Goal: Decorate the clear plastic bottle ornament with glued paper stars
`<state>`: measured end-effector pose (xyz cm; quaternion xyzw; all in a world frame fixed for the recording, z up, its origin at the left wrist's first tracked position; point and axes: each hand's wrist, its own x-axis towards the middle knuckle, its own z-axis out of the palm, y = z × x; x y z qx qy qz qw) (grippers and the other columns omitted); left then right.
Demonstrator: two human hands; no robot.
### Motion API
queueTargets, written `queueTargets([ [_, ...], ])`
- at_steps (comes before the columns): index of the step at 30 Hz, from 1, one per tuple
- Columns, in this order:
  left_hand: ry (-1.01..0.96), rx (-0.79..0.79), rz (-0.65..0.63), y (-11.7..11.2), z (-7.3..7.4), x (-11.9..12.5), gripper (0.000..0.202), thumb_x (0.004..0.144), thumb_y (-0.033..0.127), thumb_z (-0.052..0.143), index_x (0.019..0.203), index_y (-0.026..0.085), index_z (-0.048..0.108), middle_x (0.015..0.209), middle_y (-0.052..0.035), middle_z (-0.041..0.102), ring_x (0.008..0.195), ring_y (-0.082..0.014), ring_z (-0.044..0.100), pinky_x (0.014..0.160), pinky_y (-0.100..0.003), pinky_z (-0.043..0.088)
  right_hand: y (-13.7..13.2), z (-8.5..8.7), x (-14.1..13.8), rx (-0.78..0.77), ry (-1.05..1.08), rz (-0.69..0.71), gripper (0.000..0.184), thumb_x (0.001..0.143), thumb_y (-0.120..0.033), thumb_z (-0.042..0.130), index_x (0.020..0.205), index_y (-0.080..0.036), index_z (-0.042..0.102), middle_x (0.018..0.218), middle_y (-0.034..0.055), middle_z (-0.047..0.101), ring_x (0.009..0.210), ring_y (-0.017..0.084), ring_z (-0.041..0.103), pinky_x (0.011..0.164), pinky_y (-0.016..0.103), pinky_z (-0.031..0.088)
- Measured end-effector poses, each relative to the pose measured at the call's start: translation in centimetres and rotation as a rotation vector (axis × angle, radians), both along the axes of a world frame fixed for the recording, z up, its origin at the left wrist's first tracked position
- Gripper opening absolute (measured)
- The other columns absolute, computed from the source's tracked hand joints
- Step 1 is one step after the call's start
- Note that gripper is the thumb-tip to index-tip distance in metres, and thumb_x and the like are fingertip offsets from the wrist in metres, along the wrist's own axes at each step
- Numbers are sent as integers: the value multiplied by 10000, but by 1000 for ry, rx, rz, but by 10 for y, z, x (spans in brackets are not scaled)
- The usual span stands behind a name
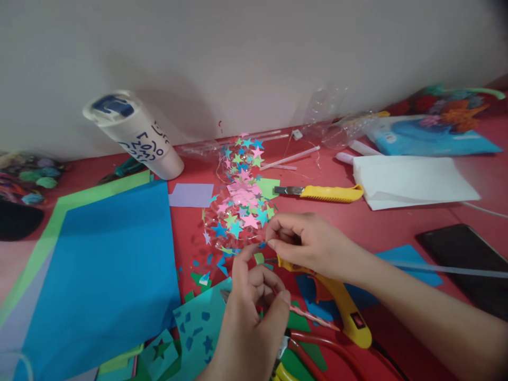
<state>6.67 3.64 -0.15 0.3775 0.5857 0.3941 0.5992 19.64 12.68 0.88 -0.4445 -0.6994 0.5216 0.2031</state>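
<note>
A clear plastic piece covered with small paper stars [238, 219] in pink, blue and green lies on the red table [397, 227]. My right hand [309, 243] pinches its right edge, fingers closed. Below it my left hand [254, 312] is curled closed around a thin pink-striped stick [313, 316], its forefinger touching the piece's lower edge. A yellow glue gun [341, 307] lies under my right wrist. More stars on clear plastic [243, 153] stand behind.
Blue and green paper sheets [107, 264] cover the left. A tilted white tube with writing [135, 135] leans at the wall. A yellow utility knife [325, 192], white paper [408, 180], a dark phone [464, 259], paper scraps and red-handled pliers [313, 344] surround the hands.
</note>
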Motion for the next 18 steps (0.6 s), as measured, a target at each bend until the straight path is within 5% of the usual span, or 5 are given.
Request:
queueTargets([
  [18,8,-4,11,0,0,0,604,764,102,518,1287,232,244,671,54,541,513,-84,449,464,-212,305,-2,-2,0,62,-60,-13,78,774,-141,496,801,-202,537,486,-97,416,427,78,376,405,188,273],
])
